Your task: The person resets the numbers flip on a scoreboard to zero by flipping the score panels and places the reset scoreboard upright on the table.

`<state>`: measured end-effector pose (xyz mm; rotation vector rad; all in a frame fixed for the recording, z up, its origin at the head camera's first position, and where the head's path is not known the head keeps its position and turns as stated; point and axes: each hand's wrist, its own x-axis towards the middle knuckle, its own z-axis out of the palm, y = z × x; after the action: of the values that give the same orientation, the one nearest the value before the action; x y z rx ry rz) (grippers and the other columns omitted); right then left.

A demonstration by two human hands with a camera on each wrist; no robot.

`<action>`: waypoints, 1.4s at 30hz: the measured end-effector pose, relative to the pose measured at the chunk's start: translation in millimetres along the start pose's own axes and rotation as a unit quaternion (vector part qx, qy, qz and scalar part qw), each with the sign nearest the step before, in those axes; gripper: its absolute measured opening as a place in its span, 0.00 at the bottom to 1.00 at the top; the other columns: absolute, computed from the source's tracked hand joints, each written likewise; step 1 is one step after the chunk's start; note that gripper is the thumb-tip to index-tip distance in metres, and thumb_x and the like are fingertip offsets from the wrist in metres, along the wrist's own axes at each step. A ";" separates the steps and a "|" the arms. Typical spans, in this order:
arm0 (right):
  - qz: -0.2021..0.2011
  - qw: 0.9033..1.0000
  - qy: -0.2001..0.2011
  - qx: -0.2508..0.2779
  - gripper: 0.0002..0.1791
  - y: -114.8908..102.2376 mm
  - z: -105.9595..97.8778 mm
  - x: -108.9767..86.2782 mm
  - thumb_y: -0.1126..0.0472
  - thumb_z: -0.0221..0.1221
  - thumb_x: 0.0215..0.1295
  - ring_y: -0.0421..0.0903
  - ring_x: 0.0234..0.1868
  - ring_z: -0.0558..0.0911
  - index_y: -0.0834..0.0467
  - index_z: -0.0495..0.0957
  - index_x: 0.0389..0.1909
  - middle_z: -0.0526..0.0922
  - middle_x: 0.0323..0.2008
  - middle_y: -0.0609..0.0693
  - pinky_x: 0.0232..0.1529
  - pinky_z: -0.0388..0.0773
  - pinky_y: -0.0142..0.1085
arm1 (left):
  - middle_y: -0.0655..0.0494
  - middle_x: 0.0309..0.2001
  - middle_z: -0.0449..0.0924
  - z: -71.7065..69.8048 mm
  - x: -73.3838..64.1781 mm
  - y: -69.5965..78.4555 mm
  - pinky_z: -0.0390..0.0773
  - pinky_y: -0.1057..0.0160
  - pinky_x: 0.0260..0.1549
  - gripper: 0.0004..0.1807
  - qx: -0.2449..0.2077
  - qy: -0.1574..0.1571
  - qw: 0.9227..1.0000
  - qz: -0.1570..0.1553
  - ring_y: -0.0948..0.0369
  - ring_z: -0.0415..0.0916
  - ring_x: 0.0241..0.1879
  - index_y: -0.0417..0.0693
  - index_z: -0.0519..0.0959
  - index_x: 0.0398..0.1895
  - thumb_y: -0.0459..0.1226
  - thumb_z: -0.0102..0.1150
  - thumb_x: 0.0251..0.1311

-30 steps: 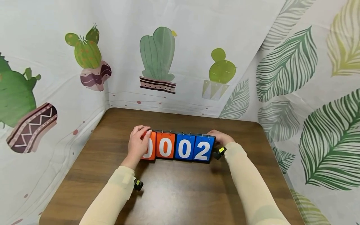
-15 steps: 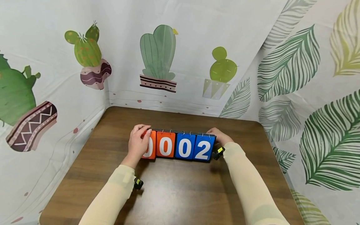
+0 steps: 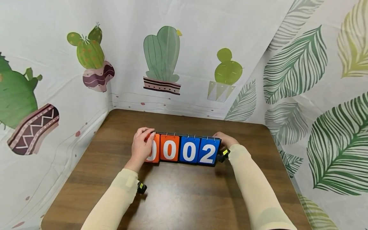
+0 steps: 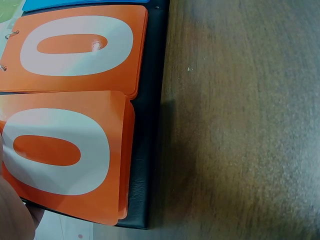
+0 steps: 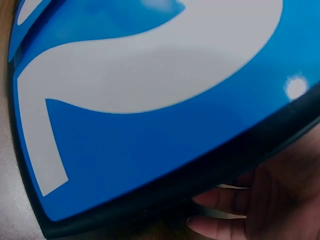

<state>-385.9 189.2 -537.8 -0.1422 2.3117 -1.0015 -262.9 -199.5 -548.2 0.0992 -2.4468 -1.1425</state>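
A tabletop flip scoreboard (image 3: 188,151) leans back on the table, showing 0 and 0 on orange cards and 0 and 2 on blue cards. My left hand (image 3: 141,147) grips its left end, the thumb in front over the outer orange card (image 4: 55,150) and the fingers passing behind the top edge. In the left wrist view only a bit of that hand (image 4: 15,212) shows. Around the right end, my right hand (image 3: 227,141) holds the board with its fingers behind the black backing; the right wrist view shows fingers (image 5: 220,200) behind the edge, beside the blue 2 card (image 5: 135,145).
The scoreboard stands on a brown wooden table (image 3: 184,195) with rounded back corners. Cloth printed with cacti and leaves (image 3: 195,41) hangs close behind and along both sides. A small black camera (image 3: 141,187) sits on the left wrist, another camera (image 3: 223,155) on the right.
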 end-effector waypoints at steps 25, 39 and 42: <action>-0.044 0.997 0.070 0.009 0.17 0.7 -2.9 19.3 0.54 0.63 0.70 0.43 0.26 0.77 0.59 0.82 0.23 0.78 0.18 0.43 0.29 0.76 0.30 | 0.54 0.61 0.76 1.2 0.6 -2.4 0.73 0.42 0.60 0.18 0.004 0.007 1.000 0.004 0.49 0.71 0.63 0.56 0.84 0.59 0.49 0.56 0.74; -0.026 0.997 0.051 0.047 0.21 8.0 2.6 12.0 0.46 0.60 0.73 0.44 0.26 0.78 0.58 0.80 0.26 0.79 0.20 0.44 0.31 0.78 0.32 | 0.54 0.60 0.76 2.3 1.7 -4.5 0.74 0.43 0.59 0.17 0.003 0.011 1.000 0.009 0.49 0.72 0.61 0.58 0.85 0.58 0.49 0.56 0.74; 0.002 0.995 0.046 0.083 0.21 12.7 1.2 8.2 0.44 0.61 0.72 0.44 0.27 0.80 0.59 0.82 0.32 0.82 0.23 0.46 0.32 0.81 0.33 | 0.54 0.60 0.76 2.5 1.4 -5.1 0.74 0.42 0.59 0.17 0.002 0.009 1.000 0.010 0.49 0.72 0.61 0.56 0.84 0.58 0.49 0.56 0.74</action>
<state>-390.1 194.8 -551.2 -0.0250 2.2964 -1.2160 -265.8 -201.4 -552.9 0.0859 -2.4291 -1.1227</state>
